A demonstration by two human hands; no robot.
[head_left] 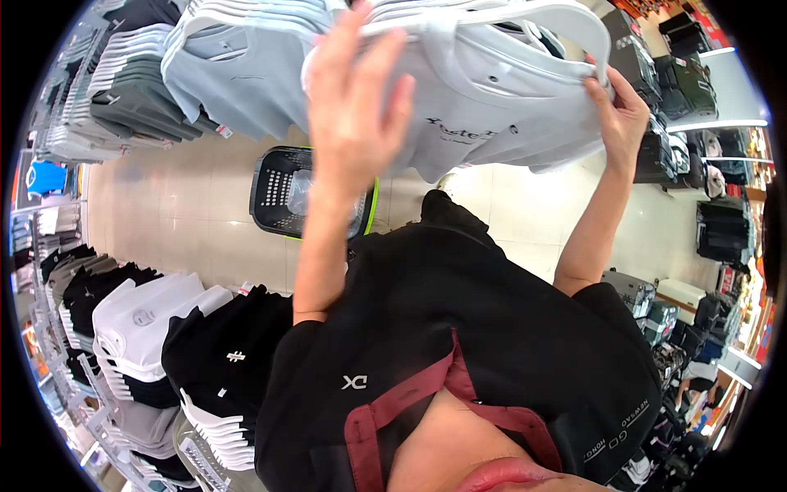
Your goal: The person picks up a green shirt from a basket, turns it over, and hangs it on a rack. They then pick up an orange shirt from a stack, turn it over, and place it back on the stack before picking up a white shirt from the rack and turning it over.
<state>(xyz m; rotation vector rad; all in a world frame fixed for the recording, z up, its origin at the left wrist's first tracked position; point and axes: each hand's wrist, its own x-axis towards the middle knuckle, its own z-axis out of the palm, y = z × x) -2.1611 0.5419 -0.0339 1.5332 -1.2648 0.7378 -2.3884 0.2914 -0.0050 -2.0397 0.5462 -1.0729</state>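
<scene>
A white T-shirt [525, 123] with dark lettering on its chest hangs at the front of a rack, on a white hanger [586, 29]. My right hand [625, 119] is closed on the shirt's right shoulder, at the hanger's end. My left hand [357, 107] is raised by the shirt's left side, somewhat blurred, its fingers apart and nothing in them. It overlaps the left edge of the shirt in this view. More white hangers stand packed behind the front shirt.
Light blue T-shirts [246, 86] and grey shirts [152, 107] hang to the left. A dark shopping basket [266, 193] with a green edge stands on the tiled floor [172, 205]. Black shirts [234, 344] and a white shirt [152, 320] hang at lower left; bags [689, 86] line the right.
</scene>
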